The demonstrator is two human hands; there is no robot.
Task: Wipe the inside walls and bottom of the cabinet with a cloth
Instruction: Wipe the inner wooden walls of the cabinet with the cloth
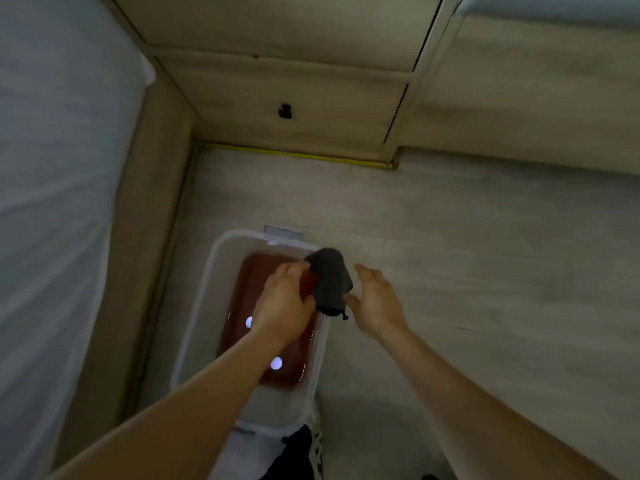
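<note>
Pale wood-grain flooring (450, 254) fills the right and centre of the head view, seen steeply from above in dim light. Along the far edge stands a light wooden cabinet (294, 109) with closed drawer fronts; one front has a small dark hole (285, 111) in place of a handle, and a thin yellow strip (294, 154) runs along its base where it meets the floor. At left, a bed with a white sheet (52, 168) sits in a wooden frame (152, 220). On the floor beside the frame rests a translucent plastic tub (204, 296) holding reddish-brown water (242, 306), whose surface shows two bright round reflections of light. The left hand (284, 303) reaches over the tub, its fingers curled round the near side of a dark grey cloth (330, 278), which is bunched and held above the tub's right-hand rim, well short of the cabinet. The right hand (377, 303) is just beside the cloth on its other side, palm turned toward it, fingers straight and spread; whether the thumb touches the fabric cannot be told. Both forearms are bare. A dark garment (294, 452) and a patterned edge show at the bottom of the view.
</note>
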